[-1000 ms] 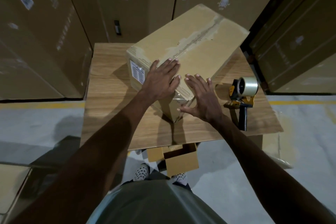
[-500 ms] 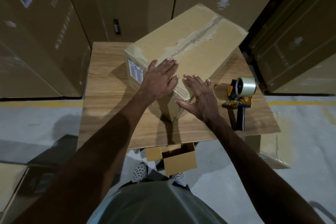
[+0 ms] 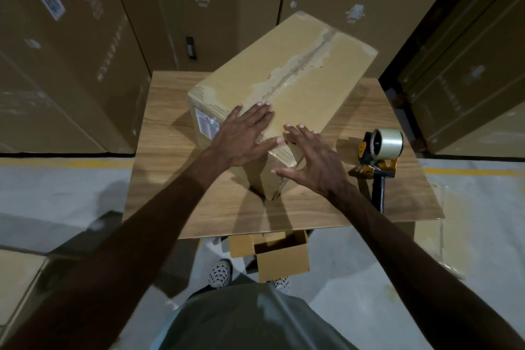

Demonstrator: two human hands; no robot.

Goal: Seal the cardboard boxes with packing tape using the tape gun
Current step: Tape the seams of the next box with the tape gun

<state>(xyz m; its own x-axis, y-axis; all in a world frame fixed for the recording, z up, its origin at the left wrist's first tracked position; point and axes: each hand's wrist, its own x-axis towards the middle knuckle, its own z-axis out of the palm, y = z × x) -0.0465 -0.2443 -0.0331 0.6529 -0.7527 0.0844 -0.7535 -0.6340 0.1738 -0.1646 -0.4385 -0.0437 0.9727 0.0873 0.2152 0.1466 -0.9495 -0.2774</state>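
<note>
The cardboard box lay at an angle on the wooden surface, a taped seam running along its top. Both hands pressed flat on its near end, fingers straight and grasping nothing: the left hand on the top, the right hand over the corner. The tape gun (clear roll loaded) rested on the surface just right of the box, untouched. A small open carton sat on the floor below
</note>
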